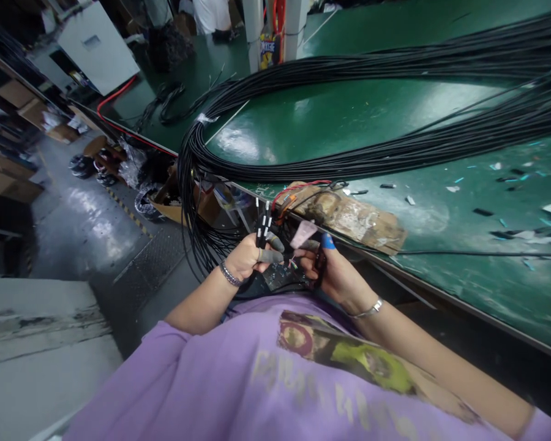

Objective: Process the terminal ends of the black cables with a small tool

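Note:
My left hand [252,254] is closed around a small bunch of black cables [262,226], whose pale-banded ends point up. Grey coverings wrap some of its fingertips. Just to the right, my right hand [328,269] is curled, with blue tape on its thumb, around something dark that I cannot make out. By its fingertips is a pale pink flat piece [304,234], and fine coloured wire ends [294,262] show between the hands. Whether the right fingers pinch these is unclear.
A large coil of black cable [275,168] lies across the green table [340,116] and hangs over its edge. A taped cardboard block [349,217] sits at the edge near my hands. Cable scraps [509,236] litter the right side. An open carton [174,208] stands left.

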Motion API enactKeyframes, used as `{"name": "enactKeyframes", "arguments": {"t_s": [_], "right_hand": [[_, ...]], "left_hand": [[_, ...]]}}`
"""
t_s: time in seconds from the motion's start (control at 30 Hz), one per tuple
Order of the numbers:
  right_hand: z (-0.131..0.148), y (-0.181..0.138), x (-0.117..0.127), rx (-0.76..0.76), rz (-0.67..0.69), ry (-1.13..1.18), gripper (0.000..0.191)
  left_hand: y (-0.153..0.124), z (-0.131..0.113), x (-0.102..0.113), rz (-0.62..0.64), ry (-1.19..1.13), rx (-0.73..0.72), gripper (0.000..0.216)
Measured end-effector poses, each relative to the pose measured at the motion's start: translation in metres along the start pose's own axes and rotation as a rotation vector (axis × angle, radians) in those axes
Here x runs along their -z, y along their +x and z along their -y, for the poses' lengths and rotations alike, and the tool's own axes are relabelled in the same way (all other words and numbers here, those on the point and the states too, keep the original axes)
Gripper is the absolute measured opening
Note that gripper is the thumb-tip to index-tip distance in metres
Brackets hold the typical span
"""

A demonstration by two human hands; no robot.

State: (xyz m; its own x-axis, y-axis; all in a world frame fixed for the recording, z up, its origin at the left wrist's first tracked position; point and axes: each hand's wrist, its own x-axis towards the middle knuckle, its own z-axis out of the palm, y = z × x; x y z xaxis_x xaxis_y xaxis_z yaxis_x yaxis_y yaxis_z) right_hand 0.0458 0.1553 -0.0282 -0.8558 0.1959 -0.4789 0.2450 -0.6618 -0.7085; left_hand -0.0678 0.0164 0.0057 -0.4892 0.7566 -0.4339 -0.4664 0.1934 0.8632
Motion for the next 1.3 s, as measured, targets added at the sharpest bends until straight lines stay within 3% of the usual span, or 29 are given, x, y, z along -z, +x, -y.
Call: {"name": "enactKeyframes", "arguments": {"t_s": [0.2,0.33,0.47,0.57,0.63,0.7,0.93,1.17,1.3], "right_hand": [[0.000,-0.014,0.001,0.016,0.039,-0.112,0.053],[0.002,-0.024,-0.003,-0.017,0.108,-0.341,0.052],[0.003,-0.029,-0.011,0.062,0.191,-0.534,0.043],[0.001,-0.025,-0.009,0.130,0.048,-0.605,0.040],[0.001,-0.021,-0.005,0.182,-0.118,-0.566,0.041],[0.003,-0.017,-0.002,0.212,-0.174,-0.447,0.041],[0.025,-0.004,-0.018,0.145,0.022,-0.231,0.058],[0.022,0.005,-0.022,0.300,0.015,-0.249,0.060],[0.020,0.008,-0.026,0.259,0.014,-0.133,0.056]], "left_hand": [[-0.015,0.013,-0.002,-0.047,0.037,0.008,0.043],[-0.020,0.022,-0.004,-0.058,0.068,0.021,0.042],[-0.024,0.024,-0.006,-0.052,0.091,0.032,0.041],[-0.028,0.022,-0.006,-0.054,0.105,0.038,0.040],[-0.030,0.019,-0.005,-0.063,0.107,0.035,0.039],[-0.031,0.015,-0.002,-0.078,0.098,0.019,0.039],[-0.017,0.002,0.004,-0.126,0.032,-0.093,0.042],[-0.002,-0.005,0.001,-0.124,-0.002,-0.156,0.040],[0.003,-0.005,-0.001,-0.140,0.002,-0.138,0.042]]}}
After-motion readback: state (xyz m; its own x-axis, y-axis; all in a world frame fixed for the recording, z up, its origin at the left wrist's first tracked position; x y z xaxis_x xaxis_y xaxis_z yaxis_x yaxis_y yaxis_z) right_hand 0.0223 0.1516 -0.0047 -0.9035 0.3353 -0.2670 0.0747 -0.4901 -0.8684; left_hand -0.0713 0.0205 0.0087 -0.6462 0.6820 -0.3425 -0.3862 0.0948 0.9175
